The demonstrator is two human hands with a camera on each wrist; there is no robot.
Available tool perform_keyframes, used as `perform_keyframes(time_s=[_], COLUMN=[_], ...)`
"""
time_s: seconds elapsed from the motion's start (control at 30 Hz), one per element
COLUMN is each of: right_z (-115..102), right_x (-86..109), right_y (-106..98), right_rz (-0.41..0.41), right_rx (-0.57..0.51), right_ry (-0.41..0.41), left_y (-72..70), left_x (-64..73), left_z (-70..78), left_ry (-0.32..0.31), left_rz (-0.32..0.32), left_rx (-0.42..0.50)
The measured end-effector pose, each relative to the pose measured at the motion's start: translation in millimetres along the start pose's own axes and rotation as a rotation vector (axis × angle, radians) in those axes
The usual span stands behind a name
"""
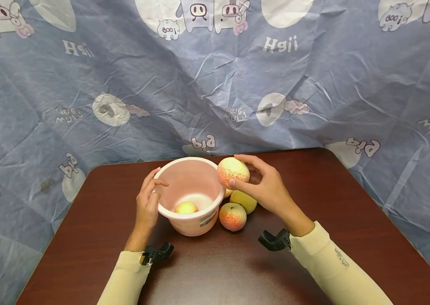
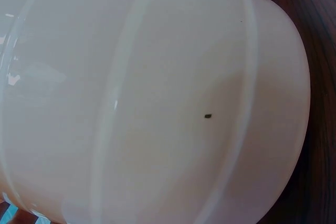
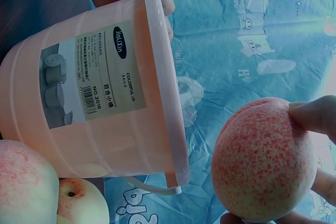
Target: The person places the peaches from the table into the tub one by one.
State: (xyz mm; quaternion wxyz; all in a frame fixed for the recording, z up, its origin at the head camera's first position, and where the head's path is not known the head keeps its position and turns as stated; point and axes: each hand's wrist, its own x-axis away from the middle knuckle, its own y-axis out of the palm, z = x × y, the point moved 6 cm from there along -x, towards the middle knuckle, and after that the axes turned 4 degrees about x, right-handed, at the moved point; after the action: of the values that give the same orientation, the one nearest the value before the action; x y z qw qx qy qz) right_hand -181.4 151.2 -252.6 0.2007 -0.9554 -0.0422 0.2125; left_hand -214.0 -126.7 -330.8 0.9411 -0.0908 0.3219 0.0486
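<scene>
A pale pink plastic bucket stands on the table, a peach lying inside it. My left hand grips its left rim, with a finger reaching over the edge. In the left wrist view the bucket wall fills most of the picture. Beside the right rim, my right hand holds another peach between thumb and fingers, raised off the table. The right wrist view shows this speckled peach apart from the bucket's rim.
Right of the bucket, a red-and-yellow peach and a yellow fruit rest on the dark brown table. Another fruit is partly hidden behind them. A blue patterned cloth hangs beyond the table's far edge.
</scene>
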Motion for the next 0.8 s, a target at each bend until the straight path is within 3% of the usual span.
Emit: perform_keyframes(time_s=[0.2,0.5,0.8], right_z=[0.1,24.2,21.5], right_x=[-8.1,-22.8,-29.7], right_y=[5.1,14.7,23.9], right_rz=[-0.016,-0.011,-0.015], right_rx=[-0.037,-0.027,-0.042], right_ry=[-0.021,-0.052,-0.008], left_y=[0.5,0.0,-1.2], left_x=[0.2,0.7,2.7], left_z=[-0.1,-0.4,-0.4], left_ry=[0.001,-0.005,-0.011], left_rz=[0.011,0.003,0.0], left_rx=[0.015,0.008,-0.001])
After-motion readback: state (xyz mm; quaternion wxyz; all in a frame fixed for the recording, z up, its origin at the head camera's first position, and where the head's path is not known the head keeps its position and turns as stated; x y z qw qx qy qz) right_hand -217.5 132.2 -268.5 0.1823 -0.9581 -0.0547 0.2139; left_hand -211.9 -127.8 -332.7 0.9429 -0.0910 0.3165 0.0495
